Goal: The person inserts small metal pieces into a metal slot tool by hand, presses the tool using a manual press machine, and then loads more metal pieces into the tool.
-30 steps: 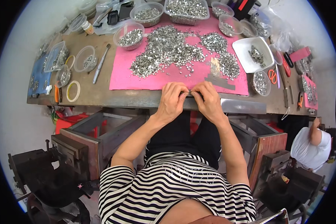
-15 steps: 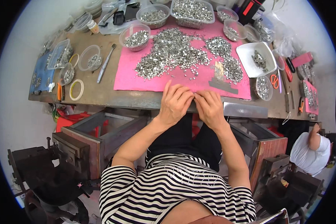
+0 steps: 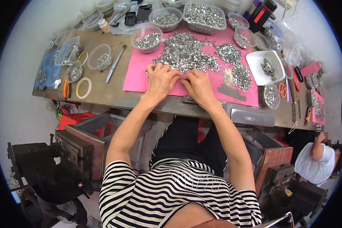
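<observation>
Metal pieces [image 3: 186,51], small and shiny, sit in a big loose heap on the pink mat [image 3: 135,83], beyond both hands. Left hand [image 3: 162,80] is over the heap's near edge, fingers bent, thumb and index drawn together; right hand [image 3: 197,85] is just beside it, thumb and index also close. Can't tell from my remote view if either pinches a piece: too small, partly hidden.

Risks I'd flag: a piece that small could slip if the fingertips meet off-centre, then get lost among the rest. Left fingers are near strays, so a sideways brush could scatter them. Mat ends near the front of the worktop [image 3: 102,91]; a wrist dragging back could sweep bits over that edge. The smaller heap [image 3: 228,53] on the right lies close to the big one, so a careless push could mix them. Round tub [image 3: 148,50] stands beyond the left hand; a knuckle bump might spill it. White tray [image 3: 255,62] looks well apart, low risk.
</observation>
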### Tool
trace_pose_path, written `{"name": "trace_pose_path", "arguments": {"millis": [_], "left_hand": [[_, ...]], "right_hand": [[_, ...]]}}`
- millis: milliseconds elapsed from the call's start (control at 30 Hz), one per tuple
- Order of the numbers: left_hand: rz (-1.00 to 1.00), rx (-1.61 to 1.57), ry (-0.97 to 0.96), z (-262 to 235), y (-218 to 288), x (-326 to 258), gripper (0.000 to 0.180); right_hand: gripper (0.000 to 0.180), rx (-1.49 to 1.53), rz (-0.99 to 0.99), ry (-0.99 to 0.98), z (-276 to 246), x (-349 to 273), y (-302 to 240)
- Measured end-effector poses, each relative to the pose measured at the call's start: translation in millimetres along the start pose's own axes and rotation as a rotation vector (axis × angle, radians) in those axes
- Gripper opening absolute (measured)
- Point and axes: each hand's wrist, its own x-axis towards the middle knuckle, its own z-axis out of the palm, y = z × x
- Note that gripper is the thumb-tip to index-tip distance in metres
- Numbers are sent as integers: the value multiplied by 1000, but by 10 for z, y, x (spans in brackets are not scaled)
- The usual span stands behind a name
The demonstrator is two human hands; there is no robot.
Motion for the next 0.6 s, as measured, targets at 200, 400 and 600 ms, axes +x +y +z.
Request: {"name": "trace_pose_path", "arguments": {"millis": [200, 400, 600], "left_hand": [[14, 9, -90, 1, -30, 32, 11], [104, 40, -85, 6, -14, 42, 10], [-16, -446, -124, -113, 399, -43, 8]], "right_hand": [[12, -88, 73, -78, 94, 142, -43], [10, -61, 33, -67, -173, 33, 15], [7, 297, 291, -42, -832, -573, 48]]}}
